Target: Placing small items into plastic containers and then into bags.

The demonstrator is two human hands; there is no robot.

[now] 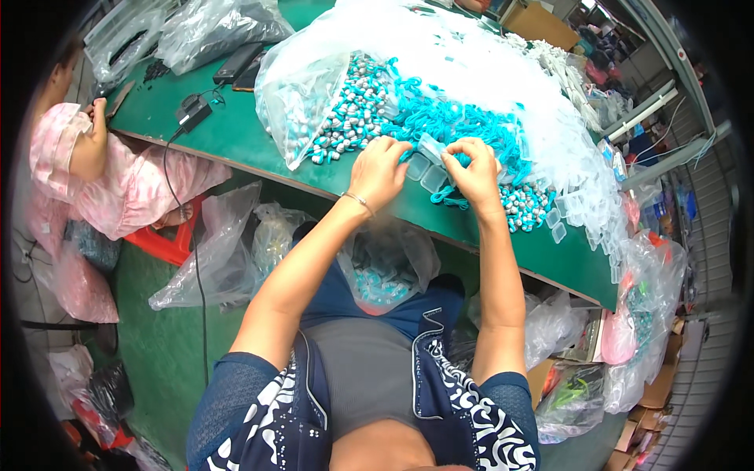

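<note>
My left hand is closed in a pinch at the table's front edge. A bit of teal shows at its fingertips, but what it grips is too small to make out. Facing it, my right hand pinches the edge of a small clear plastic box. Just below, more small clear boxes lie on the green table. Beyond my fingers spreads a heap of teal cords. Small silver-and-teal pieces spill from a clear bag on the left, and more such pieces lie right of my right hand.
Stacked clear boxes cover the table's right end. A black adapter trails a cable down the left. A person in pink sits at far left. Under the table edge, an open plastic bag hangs before my lap.
</note>
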